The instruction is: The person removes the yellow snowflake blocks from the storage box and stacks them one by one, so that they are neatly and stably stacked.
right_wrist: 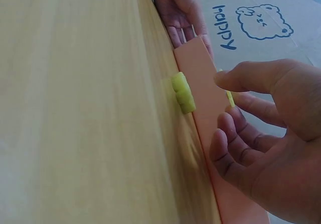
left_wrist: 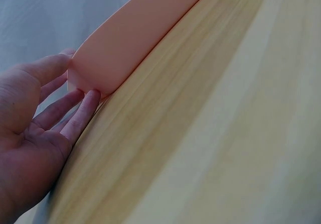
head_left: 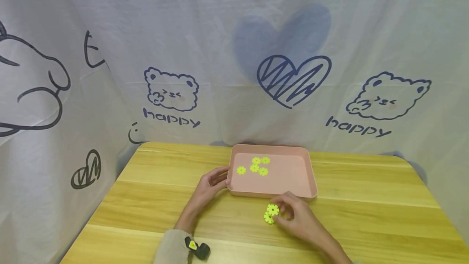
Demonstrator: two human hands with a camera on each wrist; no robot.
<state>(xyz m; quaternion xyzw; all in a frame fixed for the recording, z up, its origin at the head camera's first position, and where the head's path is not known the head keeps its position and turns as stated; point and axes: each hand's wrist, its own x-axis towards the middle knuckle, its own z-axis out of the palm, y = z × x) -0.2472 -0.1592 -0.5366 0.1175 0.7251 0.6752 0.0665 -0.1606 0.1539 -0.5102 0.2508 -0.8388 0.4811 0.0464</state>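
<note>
A shallow pink tray (head_left: 293,174) stands on the table. My left hand (head_left: 210,186) holds its left end, with the thumb at the rim and other fingers against the outer wall (left_wrist: 118,38). Between the thumb and index finger of my right hand (head_left: 298,217) is a yellow-green notched plastic disc (head_left: 272,209), seen edge-on as a thin disc (right_wrist: 230,97) in the right wrist view. Just below it, a short stack of like discs (right_wrist: 183,93) stands on the table before the tray's near wall. Inside the tray, several matching discs (head_left: 254,168) lie flat, mostly toward the left.
The wooden table (head_left: 366,199) reaches back to a white cloth (head_left: 227,93) printed with hearts and bears. Another cloth wall hangs at the left. A black strap with a small device (head_left: 198,248) sits on the left wrist.
</note>
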